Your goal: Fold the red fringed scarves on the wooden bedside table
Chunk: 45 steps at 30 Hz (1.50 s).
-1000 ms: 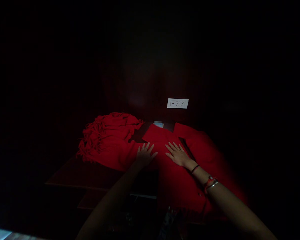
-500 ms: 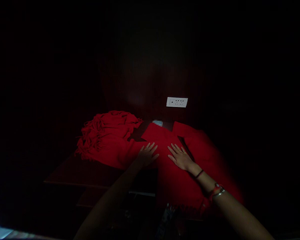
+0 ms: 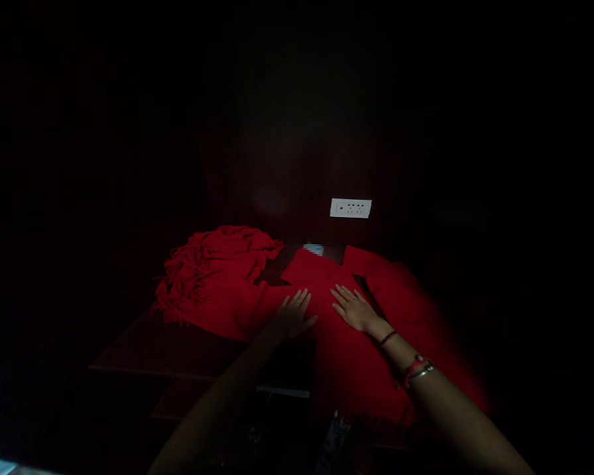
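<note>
A red fringed scarf (image 3: 346, 369) is spread over the dark table (image 3: 148, 349), its fringe hanging near the front edge. My left hand (image 3: 294, 316) lies on the red cloth with fingers stretched out, a ring on one finger. Flat on the same cloth, a little to the right, rests my right hand (image 3: 354, 309), fingers extended; bands and a bracelet circle that wrist and forearm. Neither hand grips anything. At the left, bunched red cloth (image 3: 218, 270) with tangled fringe joins the spread part. More red cloth (image 3: 416, 310) lies right of my right hand, partly lost in shadow.
A white socket panel (image 3: 351, 208) sits on the dark wall behind the table. A small pale item (image 3: 313, 249), blurred out, lies at the back. Below the front edge a patterned object (image 3: 334, 435) shows dimly. Most surroundings are too dark to make out.
The whole view has shifted slightly, with things sitting a little lower. My right hand has slid a little up and left over the cloth; my left hand's fingers have drawn somewhat closer together.
</note>
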Tool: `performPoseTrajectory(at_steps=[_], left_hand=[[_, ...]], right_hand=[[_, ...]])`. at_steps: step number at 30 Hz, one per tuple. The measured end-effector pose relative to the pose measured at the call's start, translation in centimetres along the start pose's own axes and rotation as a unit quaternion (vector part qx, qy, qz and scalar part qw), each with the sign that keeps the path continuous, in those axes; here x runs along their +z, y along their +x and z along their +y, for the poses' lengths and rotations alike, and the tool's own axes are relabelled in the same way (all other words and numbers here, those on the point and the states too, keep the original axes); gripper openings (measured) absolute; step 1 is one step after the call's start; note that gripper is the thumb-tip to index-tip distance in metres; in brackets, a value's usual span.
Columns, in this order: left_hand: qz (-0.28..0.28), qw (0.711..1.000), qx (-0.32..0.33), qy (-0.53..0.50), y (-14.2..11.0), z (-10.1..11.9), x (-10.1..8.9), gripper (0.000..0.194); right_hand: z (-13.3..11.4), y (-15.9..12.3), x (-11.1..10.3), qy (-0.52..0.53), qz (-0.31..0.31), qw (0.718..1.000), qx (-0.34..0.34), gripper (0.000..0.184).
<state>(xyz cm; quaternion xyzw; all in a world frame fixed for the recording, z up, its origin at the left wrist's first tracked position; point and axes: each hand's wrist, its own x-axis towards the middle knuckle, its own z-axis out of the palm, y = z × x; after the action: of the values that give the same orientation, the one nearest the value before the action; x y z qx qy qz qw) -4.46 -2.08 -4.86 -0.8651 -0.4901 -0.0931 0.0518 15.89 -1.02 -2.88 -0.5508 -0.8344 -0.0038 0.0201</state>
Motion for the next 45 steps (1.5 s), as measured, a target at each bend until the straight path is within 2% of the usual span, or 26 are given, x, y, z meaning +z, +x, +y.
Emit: performPoseTrajectory(at_steps=[3, 6, 9, 12, 14, 16, 18, 19, 21, 22, 24, 26, 28, 31, 33, 34, 35, 37, 38, 40, 42, 43, 45], left_hand=[[-0.002, 1.0, -0.005, -0.008, 0.0, -0.1, -0.3, 0.059], [0.009, 1.0, -0.009, -0.009, 0.0, 0.1, -0.4, 0.058], [0.019, 1.0, -0.013, -0.008, -0.1, 0.6, -0.3, 0.057], [0.027, 1.0, -0.004, 0.002, -0.4, 0.7, -1.0, 0.055], [0.062, 0.998, -0.006, 0.018, -0.9, -0.2, -2.6, 0.05], [0.12, 0.99, -0.069, 0.039, -1.8, -2.4, -4.9, 0.045], [0.161, 0.961, -0.216, 0.061, -3.3, -5.8, -7.2, 0.045], [0.16, 0.937, -0.302, 0.074, -4.2, -7.8, -8.2, 0.047], [0.114, 0.875, -0.464, 0.085, -6.2, -11.7, -9.4, 0.057], [0.074, 0.847, -0.522, 0.071, -7.2, -13.3, -9.7, 0.063], [-0.008, 0.823, -0.567, 0.013, -9.0, -15.6, -9.8, 0.063], [-0.053, 0.833, -0.55, -0.017, -10.1, -16.4, -9.7, 0.049], [-0.045, 0.852, -0.521, 0.017, -10.4, -15.9, -10.1, 0.035], [0.015, 0.871, -0.48, 0.103, -9.3, -13.9, -11.6, 0.029], [0.053, 0.898, -0.423, 0.11, -7.8, -11.9, -12.9, 0.03], [0.07, 0.914, -0.387, 0.096, -7.0, -10.7, -13.4, 0.03], [0.086, 0.93, -0.348, 0.078, -6.1, -9.3, -13.9, 0.031], [0.112, 0.949, -0.289, 0.051, -4.5, -6.0, -14.3, 0.03], [0.116, 0.955, -0.269, 0.044, -3.8, -4.2, -14.3, 0.029], [0.115, 0.959, -0.255, 0.043, -2.7, -0.8, -13.7, 0.027], [0.104, 0.968, -0.227, 0.03, -2.2, 1.8, -12.6, 0.024], [0.092, 0.974, -0.205, 0.013, -2.1, 2.6, -11.8, 0.022], [0.06, 0.988, -0.14, -0.039, -2.1, 3.4, -10.1, 0.02]], right_hand=[[2.3, -0.3, -0.5, -0.009, -0.02, 0.998, 0.057, 0.054], [2.7, -0.4, -1.0, -0.019, -0.001, 0.996, 0.09, 0.054], [1.7, -0.6, -0.9, -0.025, 0.045, 0.998, 0.048, 0.055], [0.8, -0.6, -0.7, -0.018, 0.003, 1.0, 0.014, 0.055], [0.3, -0.2, -1.0, -0.018, -0.021, 0.999, 0.025, 0.053], [-0.6, 0.6, -1.6, -0.015, -0.001, 1.0, 0.019, 0.05], [-2.3, 1.8, -2.4, 0.003, 0.034, 0.999, -0.017, 0.047], [-3.4, 2.5, -2.8, 0.017, 0.048, 0.998, -0.042, 0.046], [-6.0, 3.7, -3.4, 0.05, 0.059, 0.992, -0.096, 0.044], [-7.3, 4.3, -3.7, 0.067, 0.059, 0.988, -0.123, 0.043], [-9.5, 5.1, -4.0, 0.097, 0.063, 0.979, -0.167, 0.04], [-10.7, 5.5, -4.2, 0.125, 0.065, 0.973, -0.183, 0.037], [-10.8, 5.8, -4.1, 0.154, 0.063, 0.971, -0.171, 0.035], [-9.5, 5.9, -4.0, 0.226, 0.051, 0.965, -0.12, 0.03], [-8.3, 5.8, -4.2, 0.334, 0.029, 0.941, -0.054, 0.027], [-7.7, 5.7, -4.4, 0.409, 0.007, 0.912, -0.016, 0.027], [-7.1, 5.5, -4.6, 0.489, -0.022, 0.872, 0.019, 0.027], [-6.0, 5.1, -5.1, 0.628, -0.089, 0.771, 0.066, 0.03], [-5.6, 4.8, -5.4, 0.674, -0.122, 0.725, 0.077, 0.033], [-5.1, 4.2, -5.7, 0.721, -0.172, 0.665, 0.093, 0.037], [-5.0, 3.7, -5.6, 0.732, -0.201, 0.642, 0.105, 0.038], [-5.0, 3.6, -5.4, 0.729, -0.203, 0.645, 0.107, 0.036], [-5.2, 3.3, -4.9, 0.712, -0.185, 0.669, 0.107, 0.026]])
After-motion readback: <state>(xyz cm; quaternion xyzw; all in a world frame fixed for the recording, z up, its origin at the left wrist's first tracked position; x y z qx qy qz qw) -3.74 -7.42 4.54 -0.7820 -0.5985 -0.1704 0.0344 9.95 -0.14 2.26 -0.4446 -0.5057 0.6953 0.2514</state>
